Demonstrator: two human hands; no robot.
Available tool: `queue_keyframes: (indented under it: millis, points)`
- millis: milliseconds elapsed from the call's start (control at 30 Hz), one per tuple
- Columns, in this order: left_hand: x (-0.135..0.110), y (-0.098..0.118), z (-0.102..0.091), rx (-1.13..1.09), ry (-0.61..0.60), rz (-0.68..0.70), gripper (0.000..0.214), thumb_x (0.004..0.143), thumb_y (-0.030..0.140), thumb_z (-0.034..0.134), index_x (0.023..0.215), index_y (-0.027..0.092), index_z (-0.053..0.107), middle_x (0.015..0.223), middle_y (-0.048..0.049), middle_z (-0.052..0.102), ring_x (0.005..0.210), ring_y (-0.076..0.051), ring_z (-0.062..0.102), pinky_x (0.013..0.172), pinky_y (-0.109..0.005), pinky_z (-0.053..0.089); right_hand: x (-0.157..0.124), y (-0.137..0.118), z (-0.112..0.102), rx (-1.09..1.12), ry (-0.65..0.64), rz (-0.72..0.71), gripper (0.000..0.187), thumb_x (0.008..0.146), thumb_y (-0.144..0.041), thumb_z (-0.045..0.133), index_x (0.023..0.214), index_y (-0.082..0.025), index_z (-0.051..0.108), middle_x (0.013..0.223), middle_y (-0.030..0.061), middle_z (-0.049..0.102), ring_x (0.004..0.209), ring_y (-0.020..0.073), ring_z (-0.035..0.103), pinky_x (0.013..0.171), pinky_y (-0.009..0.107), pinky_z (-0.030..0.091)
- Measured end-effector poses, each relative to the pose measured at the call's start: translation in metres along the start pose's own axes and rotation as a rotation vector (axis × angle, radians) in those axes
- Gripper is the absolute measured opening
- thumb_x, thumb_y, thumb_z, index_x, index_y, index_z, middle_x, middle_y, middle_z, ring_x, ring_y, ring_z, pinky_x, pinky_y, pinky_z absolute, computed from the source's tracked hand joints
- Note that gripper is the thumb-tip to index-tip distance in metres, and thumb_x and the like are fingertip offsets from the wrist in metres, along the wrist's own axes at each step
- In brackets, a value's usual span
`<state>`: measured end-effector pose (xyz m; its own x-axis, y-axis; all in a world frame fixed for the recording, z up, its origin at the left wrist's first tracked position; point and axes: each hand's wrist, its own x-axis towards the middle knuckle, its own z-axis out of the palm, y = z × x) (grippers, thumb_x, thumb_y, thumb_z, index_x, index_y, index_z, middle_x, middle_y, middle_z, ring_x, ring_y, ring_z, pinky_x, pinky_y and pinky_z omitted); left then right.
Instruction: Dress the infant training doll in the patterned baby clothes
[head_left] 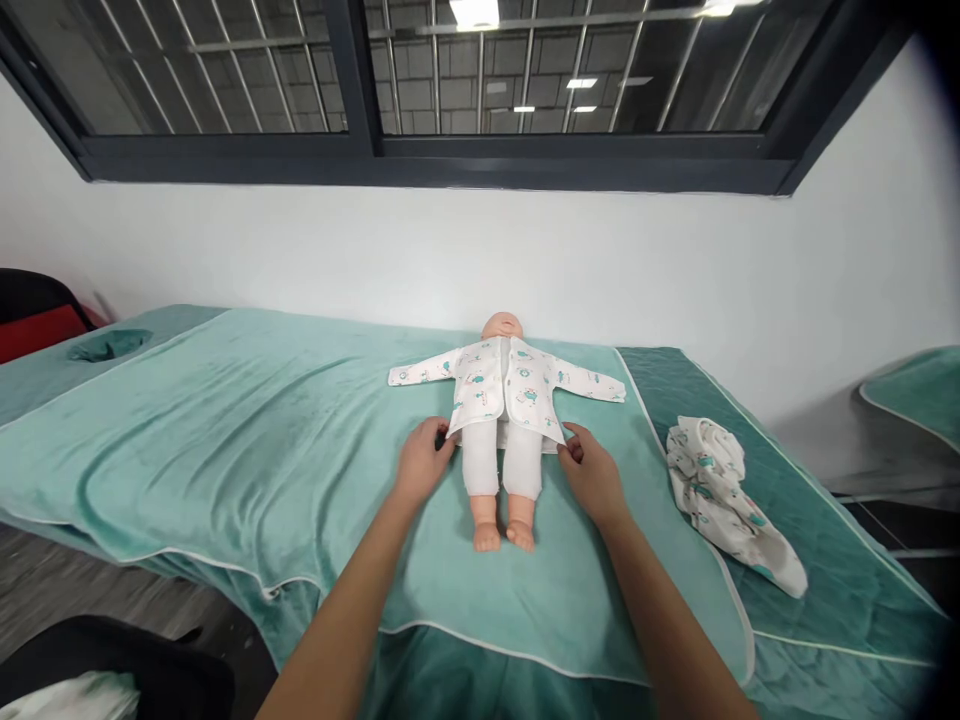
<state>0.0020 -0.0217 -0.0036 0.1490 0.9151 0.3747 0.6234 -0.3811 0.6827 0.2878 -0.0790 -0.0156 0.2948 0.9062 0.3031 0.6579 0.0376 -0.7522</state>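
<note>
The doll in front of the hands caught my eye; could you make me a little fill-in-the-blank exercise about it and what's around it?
1. The doll lies on its ____, toes up.
2. Its feet are ____, without socks or shoes.
3. Of the left hand and the right hand, ____ touch the lower edge of the printed jacket.
4. In the picture, the crumpled printed cloth lies to the ____ of the doll.

Missing words: back; bare; both; right.
</note>
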Motion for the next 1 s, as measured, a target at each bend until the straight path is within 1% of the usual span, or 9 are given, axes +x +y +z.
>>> queue_keyframes:
  millis: [200,333,433,533,633,733,833,933,1000]
  points:
    - [-0.006,0.001,-0.001,0.098,0.019,-0.004,0.007,0.086,0.025,0.050,0.092,0.023,0.053,0.085,-0.0008,0.062,0.079,-0.019,0.057,0.071,-0.031,0.040,-0.003,0.001,-0.003,0.031,0.066,0.020,0.042,0.085,-0.032,0.046,0.124,-0.019,0.059,0.073,-0.0011,0.058,0.068,0.0182,0.055,0.071,0.032,0.045]
    - [-0.006,0.003,0.001,0.088,0.071,0.027,0.008,0.086,0.025,0.051,0.094,0.024,0.055,0.087,-0.0023,0.063,0.081,-0.021,0.058,0.073,-0.032,0.042,-0.005,-0.003,-0.001,0.033,0.093,-0.135,0.038,0.088,-0.033,0.050,0.124,-0.021,0.058,0.101,0.0066,0.062,0.083,0.0203,0.058,0.078,0.036,0.048]
    - [-0.004,0.011,0.003,0.048,0.143,0.129,0.018,0.087,0.026,0.053,0.105,0.024,0.058,0.102,-0.0062,0.063,0.097,-0.024,0.059,0.086,-0.036,0.044,-0.003,-0.010,0.002,0.014,0.113,-0.258,0.037,0.090,-0.033,0.052,0.126,-0.023,0.056,0.121,0.0106,0.058,0.106,0.0246,0.057,0.090,0.040,0.048]
    - [0.003,0.023,0.008,-0.055,0.172,0.181,0.025,0.089,0.023,0.051,0.112,0.024,0.059,0.111,-0.0076,0.062,0.105,-0.023,0.058,0.093,-0.037,0.044,0.002,-0.018,0.008,-0.013,0.157,-0.358,0.036,0.091,-0.029,0.051,0.127,-0.023,0.055,0.122,0.0107,0.057,0.117,0.0259,0.052,0.100,0.043,0.044]
    - [0.014,0.031,0.017,-0.201,0.219,0.133,0.022,0.088,0.023,0.052,0.108,0.024,0.061,0.105,-0.0052,0.063,0.098,-0.020,0.058,0.088,-0.033,0.045,0.011,-0.025,0.014,0.013,0.191,-0.389,0.033,0.092,-0.024,0.047,0.124,-0.023,0.057,0.119,0.0101,0.059,0.116,0.0250,0.052,0.101,0.042,0.042]
    - [0.027,0.032,0.027,-0.335,0.258,0.025,0.009,0.087,0.027,0.055,0.090,0.021,0.062,0.089,-0.0012,0.061,0.085,-0.017,0.057,0.076,-0.027,0.044,0.021,-0.028,0.020,0.182,0.160,-0.308,0.024,0.091,-0.027,0.051,0.111,-0.022,0.063,0.110,0.0075,0.062,0.104,0.0229,0.057,0.090,0.037,0.046]
    - [0.037,0.026,0.032,-0.544,0.306,-0.163,0.026,0.090,0.038,0.052,0.073,0.018,0.057,0.069,0.0020,0.054,0.068,-0.013,0.049,0.063,-0.025,0.038,0.031,-0.027,0.024,0.466,0.137,-0.067,0.017,0.086,-0.035,0.060,0.090,-0.020,0.066,0.088,0.0019,0.064,0.084,0.0188,0.058,0.074,0.030,0.046]
    - [0.042,0.019,0.033,-0.760,0.363,-0.272,0.038,0.089,0.051,0.054,0.075,0.016,0.060,0.069,0.0014,0.057,0.066,-0.012,0.049,0.063,-0.025,0.039,0.040,-0.022,0.026,0.639,0.154,0.090,0.028,0.086,-0.044,0.060,0.077,-0.018,0.062,0.073,-0.0012,0.061,0.072,0.0159,0.055,0.068,0.029,0.045]
    - [0.043,0.016,0.032,-0.853,0.426,-0.298,0.041,0.086,0.055,0.057,0.079,0.015,0.064,0.075,-0.0005,0.062,0.069,-0.013,0.053,0.065,-0.025,0.043,0.044,-0.018,0.024,0.782,0.181,0.149,0.030,0.086,-0.047,0.060,0.081,-0.018,0.063,0.080,0.0006,0.065,0.077,0.0173,0.059,0.070,0.030,0.048]
